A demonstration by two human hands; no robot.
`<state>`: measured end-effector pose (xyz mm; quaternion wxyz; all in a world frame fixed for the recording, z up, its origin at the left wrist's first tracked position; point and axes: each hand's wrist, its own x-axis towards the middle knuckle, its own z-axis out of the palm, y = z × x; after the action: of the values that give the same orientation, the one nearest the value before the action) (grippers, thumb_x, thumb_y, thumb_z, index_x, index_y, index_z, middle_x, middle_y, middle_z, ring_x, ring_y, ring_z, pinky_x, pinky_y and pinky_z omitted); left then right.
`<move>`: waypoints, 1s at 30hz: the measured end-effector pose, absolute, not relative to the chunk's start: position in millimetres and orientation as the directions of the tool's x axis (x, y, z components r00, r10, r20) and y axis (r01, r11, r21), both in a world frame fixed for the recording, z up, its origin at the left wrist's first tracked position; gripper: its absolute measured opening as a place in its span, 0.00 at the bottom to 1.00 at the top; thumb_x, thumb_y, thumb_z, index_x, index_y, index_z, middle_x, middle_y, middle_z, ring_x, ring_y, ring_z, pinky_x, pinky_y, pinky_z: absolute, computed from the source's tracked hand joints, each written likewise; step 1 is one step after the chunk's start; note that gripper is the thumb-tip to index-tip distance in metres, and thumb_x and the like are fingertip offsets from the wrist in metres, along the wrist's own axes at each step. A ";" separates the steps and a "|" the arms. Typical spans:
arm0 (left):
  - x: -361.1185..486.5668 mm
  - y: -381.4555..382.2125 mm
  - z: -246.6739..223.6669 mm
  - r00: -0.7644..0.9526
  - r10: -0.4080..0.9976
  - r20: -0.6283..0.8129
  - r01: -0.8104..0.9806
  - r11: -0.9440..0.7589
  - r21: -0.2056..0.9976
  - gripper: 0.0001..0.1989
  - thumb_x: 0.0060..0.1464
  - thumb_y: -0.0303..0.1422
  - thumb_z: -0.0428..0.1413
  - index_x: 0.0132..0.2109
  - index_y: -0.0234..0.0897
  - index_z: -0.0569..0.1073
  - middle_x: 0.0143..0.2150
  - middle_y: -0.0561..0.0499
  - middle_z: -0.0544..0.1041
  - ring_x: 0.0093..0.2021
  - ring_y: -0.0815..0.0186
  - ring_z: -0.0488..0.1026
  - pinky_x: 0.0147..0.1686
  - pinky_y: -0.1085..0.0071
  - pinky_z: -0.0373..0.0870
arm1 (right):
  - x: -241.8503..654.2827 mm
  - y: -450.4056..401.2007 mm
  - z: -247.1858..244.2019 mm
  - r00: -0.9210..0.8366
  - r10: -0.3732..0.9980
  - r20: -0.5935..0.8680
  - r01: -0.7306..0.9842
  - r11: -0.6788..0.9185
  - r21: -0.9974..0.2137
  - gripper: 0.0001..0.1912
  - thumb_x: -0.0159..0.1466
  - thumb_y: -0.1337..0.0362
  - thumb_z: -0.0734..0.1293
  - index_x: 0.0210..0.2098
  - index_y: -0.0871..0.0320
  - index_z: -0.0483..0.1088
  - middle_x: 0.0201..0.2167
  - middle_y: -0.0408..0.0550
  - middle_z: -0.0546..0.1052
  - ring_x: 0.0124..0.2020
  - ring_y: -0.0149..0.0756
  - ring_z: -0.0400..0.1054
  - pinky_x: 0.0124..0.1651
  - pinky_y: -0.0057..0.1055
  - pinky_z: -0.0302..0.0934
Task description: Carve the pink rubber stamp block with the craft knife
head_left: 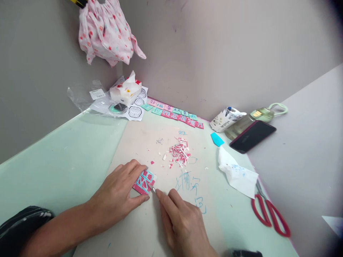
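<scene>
A small square red carving block (143, 182) with light-blue character lines lies on a beige board (125, 142). My left hand (119, 191) pins it down, thumb on the near edge and fingers along the far edge. White shows at the block's right corner. In my right hand (183, 221) is a thin carving knife (152, 187), held like a pen, its metal tip touching the block's face. Most of its handle is hidden by my fingers. Beyond the block sits a pile of red and white shavings (180, 152).
Finished-looking character tiles (175, 117) line the back edge. At the back left are a tissue pack (125, 91) and printed sheets (135, 112). On the right stand a cup (225, 119), a bottle (241, 125), a phone (253, 136), a crumpled tissue (237, 173) and red-handled scissors (268, 210).
</scene>
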<state>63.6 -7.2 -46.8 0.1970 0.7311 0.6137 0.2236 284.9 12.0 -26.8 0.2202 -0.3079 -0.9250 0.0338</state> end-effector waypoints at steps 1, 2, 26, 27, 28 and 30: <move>63.7 -7.2 -47.0 0.146 0.985 0.089 0.809 -0.171 0.562 0.21 0.57 0.33 0.60 0.56 0.40 0.68 0.51 0.48 0.71 0.45 0.55 0.71 0.45 0.58 0.67 | 284.9 11.9 -26.6 -0.713 0.583 0.389 0.555 0.809 -0.196 0.20 0.68 0.76 0.55 0.51 0.64 0.74 0.27 0.48 0.75 0.17 0.34 0.68 0.18 0.29 0.61; 63.8 -7.3 -47.1 0.144 0.985 0.096 0.808 -0.173 0.563 0.21 0.57 0.33 0.61 0.56 0.41 0.68 0.51 0.48 0.71 0.45 0.55 0.71 0.46 0.58 0.67 | 285.1 11.8 -26.7 -0.713 0.582 0.391 0.555 0.809 -0.192 0.20 0.68 0.76 0.55 0.51 0.64 0.74 0.27 0.48 0.75 0.17 0.34 0.68 0.18 0.29 0.61; 64.5 -7.0 -43.9 0.143 0.987 0.075 0.809 -0.160 0.565 0.19 0.57 0.31 0.60 0.55 0.40 0.68 0.51 0.48 0.71 0.45 0.55 0.69 0.46 0.57 0.65 | 286.7 9.8 -33.3 -0.716 0.530 0.453 0.576 0.816 -0.045 0.21 0.67 0.79 0.55 0.52 0.65 0.73 0.27 0.48 0.76 0.17 0.31 0.64 0.21 0.30 0.55; 64.6 -7.1 -44.3 0.147 0.986 0.076 0.810 -0.164 0.564 0.19 0.58 0.31 0.60 0.55 0.40 0.68 0.51 0.48 0.71 0.46 0.55 0.69 0.47 0.57 0.65 | 287.3 9.8 -33.6 -0.716 0.528 0.456 0.576 0.816 -0.040 0.21 0.66 0.79 0.56 0.53 0.65 0.73 0.27 0.48 0.76 0.17 0.32 0.64 0.21 0.30 0.54; 64.6 -7.0 -44.5 0.150 0.986 0.076 0.811 -0.167 0.560 0.19 0.58 0.31 0.60 0.55 0.40 0.68 0.51 0.48 0.70 0.46 0.55 0.69 0.46 0.57 0.65 | 287.4 9.9 -33.6 -0.716 0.527 0.458 0.575 0.817 -0.041 0.21 0.66 0.79 0.56 0.53 0.65 0.73 0.28 0.48 0.76 0.17 0.32 0.64 0.21 0.30 0.54; 64.5 -6.7 -44.6 0.154 0.985 0.079 0.815 -0.172 0.553 0.19 0.58 0.32 0.60 0.55 0.40 0.68 0.51 0.48 0.70 0.45 0.55 0.69 0.46 0.57 0.65 | 286.5 10.7 -32.7 -0.715 0.528 0.457 0.572 0.819 -0.052 0.21 0.66 0.79 0.56 0.53 0.65 0.73 0.28 0.48 0.76 0.17 0.32 0.64 0.21 0.30 0.54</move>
<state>64.5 -6.7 -44.6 0.1957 0.7340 0.6130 0.2171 286.5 10.7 -32.7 0.2322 -0.2974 -0.9249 -0.0468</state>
